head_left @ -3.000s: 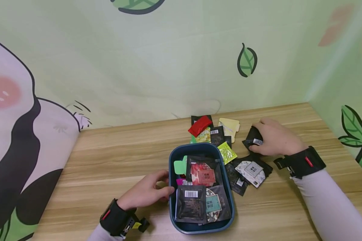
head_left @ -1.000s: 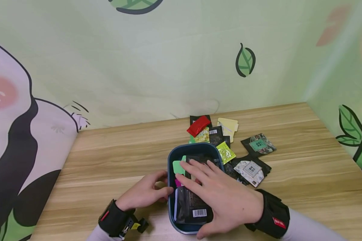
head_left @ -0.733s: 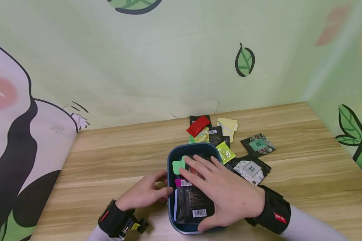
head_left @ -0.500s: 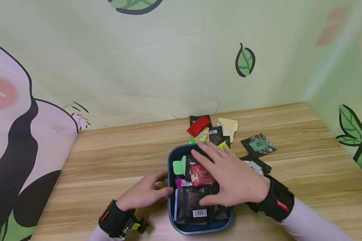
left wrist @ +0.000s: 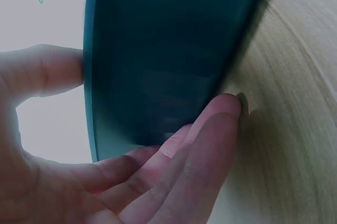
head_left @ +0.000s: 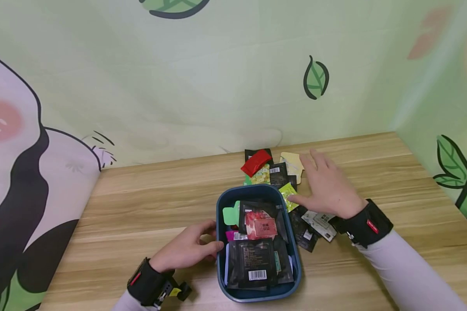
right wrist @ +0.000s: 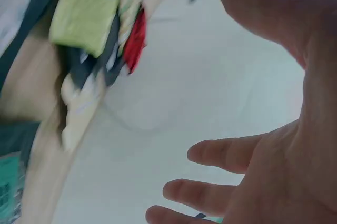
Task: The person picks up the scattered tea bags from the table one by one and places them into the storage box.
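Observation:
A dark blue plastic bin (head_left: 222,276) stands on the wooden table, filled with mostly black sachets (head_left: 257,259), one with a red label (head_left: 264,228). At the bin's left side, my left hand (head_left: 188,246) rests its thumb on the rim, with its extended fingers along the outer wall; the left wrist view shows the bin wall (left wrist: 152,50) close beside those fingers. My right hand (head_left: 331,188), fingers spread and holding nothing, hovers right of the bin. It hides a black sachet with a green label, visible as a green label (right wrist: 8,187) in the right wrist view.
Behind the bin lie a red sachet (head_left: 256,163), a cream packet (head_left: 289,160) and black ones. A lime-yellow sachet (head_left: 288,196) sits against its right rim. Black sachet (head_left: 305,231) and white-printed sachet (head_left: 321,222) lie to the right. A printed backdrop (head_left: 218,86) borders the table (head_left: 148,194).
My right hand carried a black sachet into the bin, let it go and pressed on the pile, then lifted away to the upper right. My left hand stays at the bin.

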The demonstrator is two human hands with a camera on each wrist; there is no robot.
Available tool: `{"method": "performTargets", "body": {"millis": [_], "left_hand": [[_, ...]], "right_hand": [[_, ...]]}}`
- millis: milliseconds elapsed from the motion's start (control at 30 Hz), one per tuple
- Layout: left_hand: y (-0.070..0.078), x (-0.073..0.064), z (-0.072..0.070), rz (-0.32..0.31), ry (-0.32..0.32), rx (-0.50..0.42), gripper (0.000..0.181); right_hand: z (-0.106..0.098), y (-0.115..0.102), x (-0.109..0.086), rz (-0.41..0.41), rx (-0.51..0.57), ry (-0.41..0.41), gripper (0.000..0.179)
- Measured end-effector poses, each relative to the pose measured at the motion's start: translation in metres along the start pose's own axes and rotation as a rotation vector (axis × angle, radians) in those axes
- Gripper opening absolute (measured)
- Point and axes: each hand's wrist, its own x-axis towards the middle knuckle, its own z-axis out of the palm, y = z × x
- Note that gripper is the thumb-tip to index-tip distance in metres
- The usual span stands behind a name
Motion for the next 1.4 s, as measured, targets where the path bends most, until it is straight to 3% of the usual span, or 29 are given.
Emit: {"method": "performTargets", "body": {"millis": [133, 333, 500, 967, 1400], "left_hand": [[0.0, 0.0, 0.0, 0.0, 0.001, -0.003, 0.054], [0.0, 0.0, 0.0, -0.002, 0.001, 0.0, 0.055], [-0.001, 0.0, -0.001, -0.005, -0.002, -0.002, 0.054], [-0.002, 0.0, -0.001, -0.006, 0.0, -0.016, 0.055], [-0.001, 0.0, -0.001, -0.013, 0.0, -0.014, 0.055]], "right_hand": [[0.005, 0.016, 0.004, 0.09, 0.034, -0.013, 0.108], [0.016, 0.037, 0.005, 0.255, -0.016, -0.049, 0.108], [0.022, 0.047, 0.006, 0.319, -0.028, -0.085, 0.1], [0.031, 0.058, 0.011, 0.348, -0.037, -0.197, 0.087], [0.032, 0.059, 0.011, 0.331, -0.038, -0.133, 0.078]]}}
